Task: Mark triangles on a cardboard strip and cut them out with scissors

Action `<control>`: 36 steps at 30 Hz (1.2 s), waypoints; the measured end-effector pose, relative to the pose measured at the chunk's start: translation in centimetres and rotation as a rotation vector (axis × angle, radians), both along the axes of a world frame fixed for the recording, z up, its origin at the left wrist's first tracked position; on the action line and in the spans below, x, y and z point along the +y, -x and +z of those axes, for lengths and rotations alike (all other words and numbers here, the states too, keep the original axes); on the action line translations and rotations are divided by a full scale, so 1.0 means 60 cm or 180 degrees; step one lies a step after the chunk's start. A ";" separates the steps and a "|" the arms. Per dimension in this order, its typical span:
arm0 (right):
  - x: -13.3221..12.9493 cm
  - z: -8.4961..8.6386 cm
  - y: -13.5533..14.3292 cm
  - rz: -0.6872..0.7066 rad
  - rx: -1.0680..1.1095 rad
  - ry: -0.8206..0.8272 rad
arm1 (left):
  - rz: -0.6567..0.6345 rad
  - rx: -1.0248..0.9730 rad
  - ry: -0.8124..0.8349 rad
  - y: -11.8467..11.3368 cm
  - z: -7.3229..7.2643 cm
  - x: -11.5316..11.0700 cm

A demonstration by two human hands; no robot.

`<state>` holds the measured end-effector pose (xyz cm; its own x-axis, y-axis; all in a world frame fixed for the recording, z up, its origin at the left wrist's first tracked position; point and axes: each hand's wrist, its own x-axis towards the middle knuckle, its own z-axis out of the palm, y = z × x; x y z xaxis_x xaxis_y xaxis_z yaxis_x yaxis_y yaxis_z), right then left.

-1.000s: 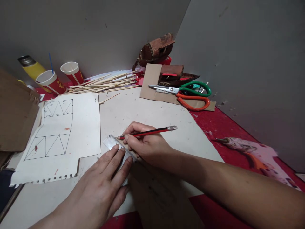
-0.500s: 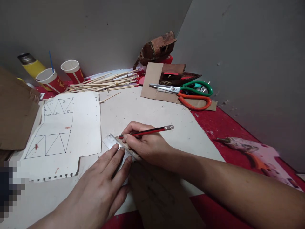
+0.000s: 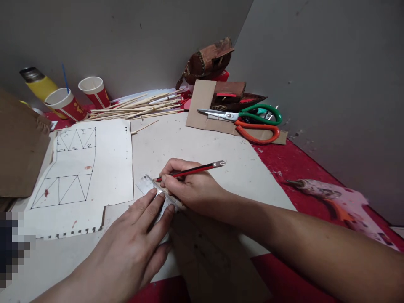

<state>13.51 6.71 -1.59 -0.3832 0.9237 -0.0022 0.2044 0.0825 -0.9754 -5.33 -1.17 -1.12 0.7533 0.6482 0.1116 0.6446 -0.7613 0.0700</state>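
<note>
Metal ruler (image 3: 145,184) lay slantwise on the work surface in front of the person, between the two hands. Left hand (image 3: 132,235) pressed on it, likely so it wouldn't slip. Red-and-black pencil (image 3: 195,170) leaned low, point right by the ruler's upper long edge, presumably so that edge could guide it; whether the tip touched down was too small to tell. Sketch sheet (image 3: 110,168) with triangulated frame drawings lay flat to the left, probably put there for easy viewing. Off-white sheet (image 3: 158,143) covered much of the red tabletop (image 3: 274,172), maybe as protection. Brown cardboard piece (image 3: 217,261) sat in shadow below the right wrist.

Hands: left was flat, fingers spread and a bit bent, three fingertips down on the ruler, not wrapped round anything; thumb hung lower, contact unclear. Right hand (image 3: 192,185) was curled in a writing grip, thumb and fingers pinching the pencil near its point, the far end sticking out past the knuckles. Its lower side was close to the ruler; touching or not, couldn't tell.

Around: green-and-orange-handled scissors (image 3: 229,115) partly on a cardboard offcut (image 3: 200,97), wooden skewers (image 3: 135,110) piled at the back beside two paper cups (image 3: 101,99), glue gun (image 3: 318,189) at far right, all out of the hands' way.
</note>
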 end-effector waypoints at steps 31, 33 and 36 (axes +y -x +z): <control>-0.020 0.037 -0.037 0.0490 -0.0925 -0.0132 | -0.0025 -0.0003 0.0107 -0.001 0.005 0.002; -0.020 0.040 -0.038 0.0612 -0.0966 -0.0226 | -0.0019 -0.0022 0.0110 0.000 0.005 0.002; -0.020 0.044 -0.040 0.0819 -0.0977 -0.0406 | -0.0023 -0.0032 0.0107 0.000 0.005 0.002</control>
